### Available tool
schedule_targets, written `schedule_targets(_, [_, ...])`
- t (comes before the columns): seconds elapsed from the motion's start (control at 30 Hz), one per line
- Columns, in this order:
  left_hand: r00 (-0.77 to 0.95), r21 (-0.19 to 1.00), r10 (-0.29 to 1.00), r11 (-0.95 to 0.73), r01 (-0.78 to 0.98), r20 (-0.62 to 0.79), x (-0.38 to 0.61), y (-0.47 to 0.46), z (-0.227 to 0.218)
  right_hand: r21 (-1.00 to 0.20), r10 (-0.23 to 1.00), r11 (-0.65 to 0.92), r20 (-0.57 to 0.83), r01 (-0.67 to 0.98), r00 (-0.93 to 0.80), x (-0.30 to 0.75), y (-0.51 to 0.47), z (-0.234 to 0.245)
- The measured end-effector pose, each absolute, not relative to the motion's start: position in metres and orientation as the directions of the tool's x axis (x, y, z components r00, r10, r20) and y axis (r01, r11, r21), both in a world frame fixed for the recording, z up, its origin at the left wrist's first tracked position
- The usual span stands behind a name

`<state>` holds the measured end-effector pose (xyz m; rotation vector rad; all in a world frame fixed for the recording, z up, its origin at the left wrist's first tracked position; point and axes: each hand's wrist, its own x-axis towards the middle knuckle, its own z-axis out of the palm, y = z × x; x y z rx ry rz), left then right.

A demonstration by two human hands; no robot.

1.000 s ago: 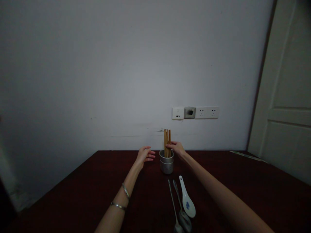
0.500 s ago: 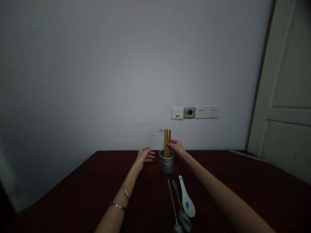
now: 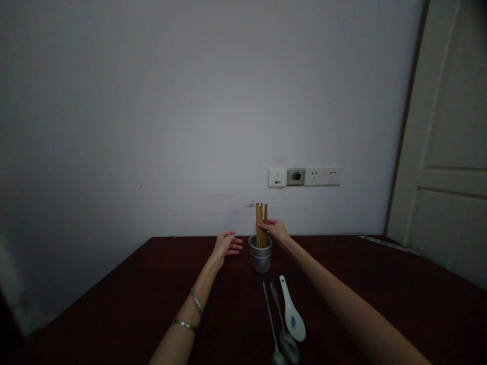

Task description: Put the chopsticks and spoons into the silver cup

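Observation:
Several wooden chopsticks stand upright in a round metal cup on the table. My right hand grips some of them from the right, its thumb in front, above the cup's rim. To the left of the cup, my left hand hovers with fingers apart, holding nothing and not touching the cup. Nearer to me lie a white spoon with a blue mark, a metal spoon and a long thin-handled metal spoon. The bowls of the metal spoons are partly cut off below.
The dark red table reaches back to a pale wall. Sockets are set in the wall behind the cup. A thin strip lies near the table's back right edge, beside a white door.
Almost nothing differs. The chopsticks have leaned very slightly to the left with my right hand's fingers; my left hand stays in place.

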<state>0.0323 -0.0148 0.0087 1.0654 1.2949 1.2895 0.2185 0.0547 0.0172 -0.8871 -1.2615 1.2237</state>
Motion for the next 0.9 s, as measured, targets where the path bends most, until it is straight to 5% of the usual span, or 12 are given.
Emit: schedule_targets(0.9, [-0.105, 0.996, 0.991, 0.09, 0.008, -0.089, 0.036, -0.012, 0.002, -0.968, 0.961, 0.203, 0.226, -0.151, -0.16, 0.222, 0.067, 0.008])
